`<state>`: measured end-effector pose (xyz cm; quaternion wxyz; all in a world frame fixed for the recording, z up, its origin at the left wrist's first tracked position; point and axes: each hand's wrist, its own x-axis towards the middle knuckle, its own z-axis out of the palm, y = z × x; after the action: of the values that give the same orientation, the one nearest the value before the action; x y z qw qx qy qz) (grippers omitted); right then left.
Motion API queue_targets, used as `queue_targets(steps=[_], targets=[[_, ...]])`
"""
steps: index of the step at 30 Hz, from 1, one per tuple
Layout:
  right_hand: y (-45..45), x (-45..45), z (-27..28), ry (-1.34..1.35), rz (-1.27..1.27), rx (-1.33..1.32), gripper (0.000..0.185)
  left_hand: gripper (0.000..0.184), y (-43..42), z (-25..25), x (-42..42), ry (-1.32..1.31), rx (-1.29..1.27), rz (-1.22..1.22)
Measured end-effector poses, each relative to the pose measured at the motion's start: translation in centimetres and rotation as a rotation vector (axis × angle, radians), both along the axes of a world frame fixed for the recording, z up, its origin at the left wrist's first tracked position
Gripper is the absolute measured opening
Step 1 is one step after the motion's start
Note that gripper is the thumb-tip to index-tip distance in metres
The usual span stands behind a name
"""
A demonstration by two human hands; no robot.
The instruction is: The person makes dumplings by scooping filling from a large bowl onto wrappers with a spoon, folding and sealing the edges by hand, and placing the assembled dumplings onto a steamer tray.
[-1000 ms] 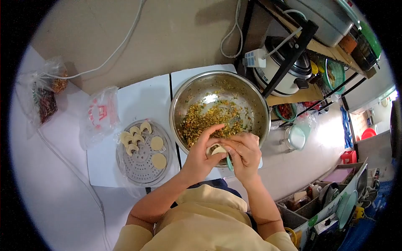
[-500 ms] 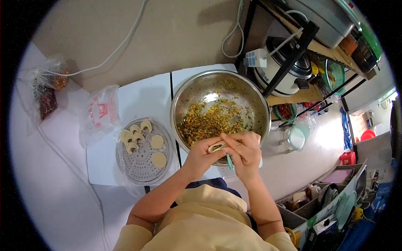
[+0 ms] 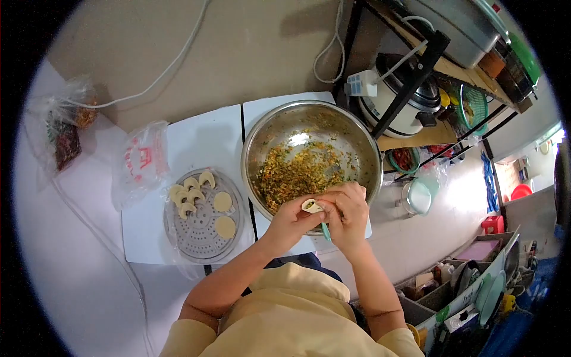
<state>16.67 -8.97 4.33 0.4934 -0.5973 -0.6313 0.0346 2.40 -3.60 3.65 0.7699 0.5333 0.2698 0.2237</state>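
A half-folded dumpling (image 3: 311, 206) is held over the near rim of a large steel bowl (image 3: 253, 128), its open end showing some filling. My left hand (image 3: 289, 221) is closed around its left side. On the other side, the fingers of my right hand (image 3: 350, 211) pinch the wrapper's edge. A teal handle (image 3: 325, 231) juts out beneath my right hand; the rest of that utensil is mostly hidden. Chopped yellow-green filling (image 3: 294, 175) lies in the bowl. To the left, a round perforated steamer tray (image 3: 205, 243) carries several folded dumplings (image 3: 189, 193) and two flat round wrappers (image 3: 225, 226).
Left of the tray lies a plastic bag with red print (image 3: 143, 157). A black-framed shelf holds a rice cooker (image 3: 395, 98) close beyond the bowl's right side. A white cord (image 3: 160, 77) hangs along the wall. Bins with kitchen goods (image 3: 458, 273) stand at lower right.
The right fingers have shifted along the wrapper, and the right hand has curled in more. The dumpling's open end has turned and looks smaller and rounder. The tray looks unchanged.
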Motion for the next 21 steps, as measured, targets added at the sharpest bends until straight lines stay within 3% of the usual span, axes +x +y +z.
queue_targets(steps=[2,4,7,10,13,18,21], targets=[[0.1,0.0,-0.5,0.071,-0.012,0.01,0.013,0.023,-0.2,-0.3,0.1,-0.033,-0.003,0.018],[0.2,-0.2,-0.1,0.142,-0.021,0.023,0.012,0.023,-0.3,-0.3,0.1,-0.109,-0.181,0.011],[0.1,-0.2,0.7,0.223,0.006,-0.058,0.008,0.022,0.0,-0.4,-0.4,-0.02,-0.111,-0.013],[0.1,0.1,0.4,0.103,0.04,-0.052,0.008,0.021,0.0,-0.4,-0.3,-0.045,-0.062,-0.046],[0.1,-0.1,0.3,0.138,0.008,-0.027,0.01,0.019,-0.5,-0.9,0.0,-0.111,-0.18,-0.012],[0.0,-0.2,1.0,0.274,0.08,-0.105,0.006,0.02,0.1,-0.4,-0.6,-0.03,-0.097,-0.065],[0.1,0.1,0.3,0.2,0.06,-0.071,0.007,0.021,-0.1,-0.2,-0.5,-0.021,-0.095,-0.087]])
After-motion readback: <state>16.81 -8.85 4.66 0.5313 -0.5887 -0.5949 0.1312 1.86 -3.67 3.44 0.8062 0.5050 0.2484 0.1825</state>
